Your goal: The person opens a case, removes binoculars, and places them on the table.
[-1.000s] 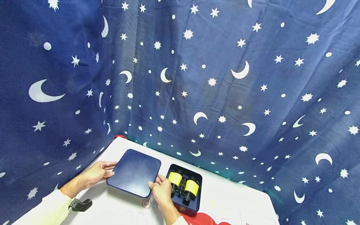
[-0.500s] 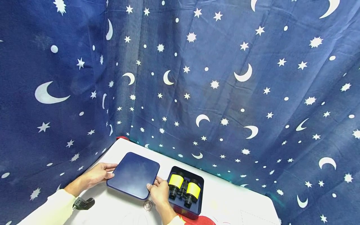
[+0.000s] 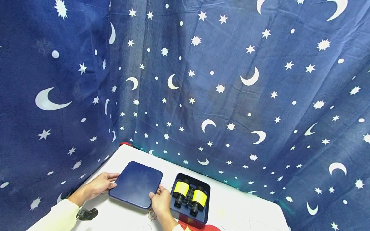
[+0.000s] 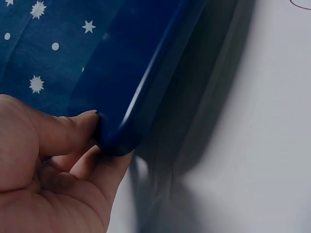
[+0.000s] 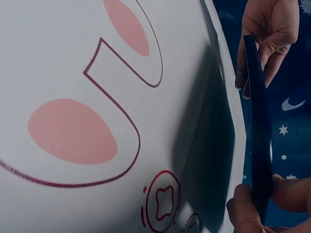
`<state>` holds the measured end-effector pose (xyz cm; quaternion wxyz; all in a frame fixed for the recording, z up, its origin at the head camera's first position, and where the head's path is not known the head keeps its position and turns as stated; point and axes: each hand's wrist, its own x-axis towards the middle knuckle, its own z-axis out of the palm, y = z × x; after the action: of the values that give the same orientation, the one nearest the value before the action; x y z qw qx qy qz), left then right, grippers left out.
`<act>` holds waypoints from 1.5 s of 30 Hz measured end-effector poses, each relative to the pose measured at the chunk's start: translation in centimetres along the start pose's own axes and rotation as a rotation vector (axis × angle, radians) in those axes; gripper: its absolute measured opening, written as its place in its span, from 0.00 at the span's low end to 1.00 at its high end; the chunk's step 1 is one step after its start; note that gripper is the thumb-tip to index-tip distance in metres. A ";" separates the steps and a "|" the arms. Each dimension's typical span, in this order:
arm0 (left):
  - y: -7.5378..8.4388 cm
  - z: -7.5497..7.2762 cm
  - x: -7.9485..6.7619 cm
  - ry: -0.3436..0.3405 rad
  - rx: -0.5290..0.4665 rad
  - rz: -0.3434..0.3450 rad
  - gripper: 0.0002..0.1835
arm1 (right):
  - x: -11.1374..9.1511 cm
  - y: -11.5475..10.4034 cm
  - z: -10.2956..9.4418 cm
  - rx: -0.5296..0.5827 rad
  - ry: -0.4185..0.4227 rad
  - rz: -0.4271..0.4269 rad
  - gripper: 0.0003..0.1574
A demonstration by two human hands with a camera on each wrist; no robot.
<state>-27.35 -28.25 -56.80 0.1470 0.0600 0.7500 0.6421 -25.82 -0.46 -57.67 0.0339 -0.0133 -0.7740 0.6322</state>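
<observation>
A dark blue, square lid with rounded corners [image 3: 137, 184] is held between both hands, its glossy top facing up. At its left edge, my left hand [image 3: 99, 187] pinches a corner, thumb on top and fingers beneath. My right hand [image 3: 161, 202] pinches the right edge near the front corner. The right wrist view shows the lid [image 5: 259, 116] edge-on, raised above the table with a shadow beneath. Right of that hand stands an open dark blue box [image 3: 188, 218], with black and yellow binoculars [image 3: 199, 198] lying inside.
The white table [image 3: 237, 205] carries printed drawings and a red patch [image 3: 209, 228] by the box's front. Something red [image 3: 126, 144] shows at the back left corner. A dark blue curtain [image 3: 179, 83] with stars and moons hangs behind. A black strap [image 3: 87, 214] hangs by the left wrist.
The lid and both hands have come slightly nearer to me, and the right hand stands farther from the box. The head view has shifted a little. Both grips look the same.
</observation>
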 end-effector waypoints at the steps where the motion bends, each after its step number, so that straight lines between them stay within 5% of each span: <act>1: 0.0 0.0 0.0 0.007 0.007 -0.004 0.34 | 0.0 0.1 0.1 -0.010 0.002 -0.001 0.32; 27: -0.8 0.8 1.0 0.091 0.080 -0.050 0.32 | 0.5 0.9 1.2 -0.244 0.080 -0.038 0.27; 35: -1.4 0.9 0.9 0.123 0.220 0.026 0.31 | 0.1 1.4 1.3 -0.265 0.077 -0.060 0.25; 45: -1.0 1.7 0.1 0.230 0.289 -0.049 0.29 | -0.7 0.8 1.3 -0.461 0.081 -0.142 0.27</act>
<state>-26.84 -26.82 -58.05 0.0657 -0.0115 0.8474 0.5267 -25.28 -1.64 -58.78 0.1056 0.0085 -0.8947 0.4340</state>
